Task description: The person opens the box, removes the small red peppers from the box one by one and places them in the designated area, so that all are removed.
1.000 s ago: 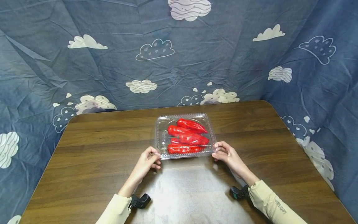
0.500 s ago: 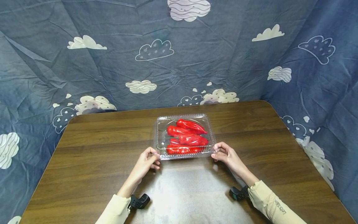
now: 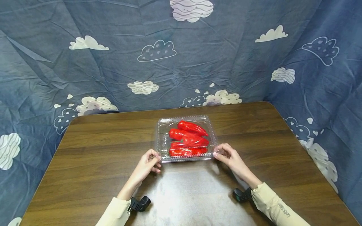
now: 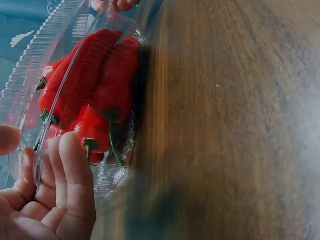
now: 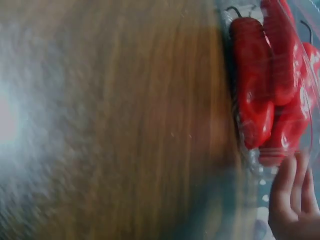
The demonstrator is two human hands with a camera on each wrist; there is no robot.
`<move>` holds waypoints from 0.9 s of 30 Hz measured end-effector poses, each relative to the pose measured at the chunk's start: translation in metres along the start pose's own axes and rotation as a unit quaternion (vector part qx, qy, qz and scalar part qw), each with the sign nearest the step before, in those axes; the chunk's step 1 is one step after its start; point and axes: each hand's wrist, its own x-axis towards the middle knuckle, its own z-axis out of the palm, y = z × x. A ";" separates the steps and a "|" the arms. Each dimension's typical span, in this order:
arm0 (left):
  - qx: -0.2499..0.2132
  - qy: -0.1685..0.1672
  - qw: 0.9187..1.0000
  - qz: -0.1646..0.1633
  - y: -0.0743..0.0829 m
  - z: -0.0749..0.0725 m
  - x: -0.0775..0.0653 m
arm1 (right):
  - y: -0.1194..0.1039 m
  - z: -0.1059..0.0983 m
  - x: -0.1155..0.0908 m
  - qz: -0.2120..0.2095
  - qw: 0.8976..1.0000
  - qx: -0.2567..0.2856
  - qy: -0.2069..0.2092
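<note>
A clear plastic clamshell container (image 3: 183,159) stands in the middle of the table, its lid over several glossy red peppers (image 3: 193,127) with green stems. My left hand (image 3: 145,166) pinches the rim at the near left corner between thumb and fingers. At the near right corner, my right hand (image 3: 234,160) pinches the rim the same way. The left wrist view shows the lid edge running between the left hand's (image 4: 65,200) thumb and fingers. Seen from the right wrist, the right hand (image 5: 295,210) has its fingertips against the container's end, below the peppers (image 5: 252,70); its thumb is out of sight there.
The container is on a brown wood-grain table (image 3: 107,153) with a bright reflection at the front. Behind and beside it hangs a blue curtain (image 3: 118,72) printed with white clouds. Black cameras sit on both wrists.
The container has come very slightly towards me, with both hands staying at its corners. The peppers inside have shifted a little, the middle ones most.
</note>
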 end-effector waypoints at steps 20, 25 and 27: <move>0.039 0.003 0.999 0.027 0.009 -0.017 0.003 | -0.050 0.000 0.011 -0.171 0.972 -0.148 0.064; 0.057 0.026 0.997 0.042 0.008 -0.022 0.017 | -0.050 -0.004 0.023 -0.203 0.970 -0.117 0.070; 0.061 0.031 0.996 0.052 0.008 -0.022 0.023 | -0.050 -0.005 0.028 -0.212 0.970 -0.096 0.070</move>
